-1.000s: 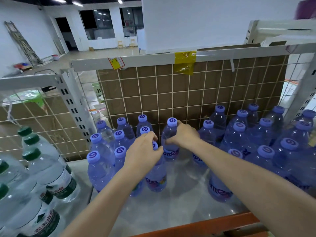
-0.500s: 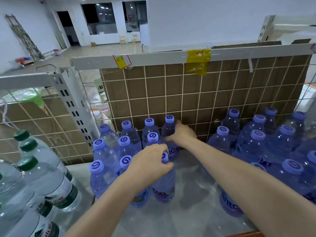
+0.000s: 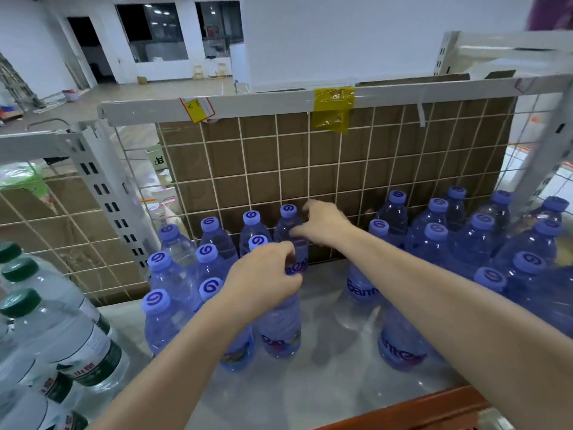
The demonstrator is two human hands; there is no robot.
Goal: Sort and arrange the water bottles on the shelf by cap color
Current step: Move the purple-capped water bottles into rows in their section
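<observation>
Purple caps nearly grouped; two bottles in hand.

My left hand (image 3: pixel 263 276) curls over the top of a front bottle (image 3: pixel 280 330) at 6 o'clock of the shelf (image 3: pixel 310 389); my right hand (image 3: pixel 322 225) pinches the back-row bottle (image 3: pixel 290 231) at 12, against the mesh (image 3: pixel 279 156). The purple cluster at 9 is packed tight, a looser bunch waits at 3, and green caps (image 3: pixel 20 302) stand apart at 8. Since a moment ago the right bottle has slid back to the mesh.

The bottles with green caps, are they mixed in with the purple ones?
No, the green-capped bottles stand together on the left, past the white post, while the purple-capped bottles fill the other section.
</observation>
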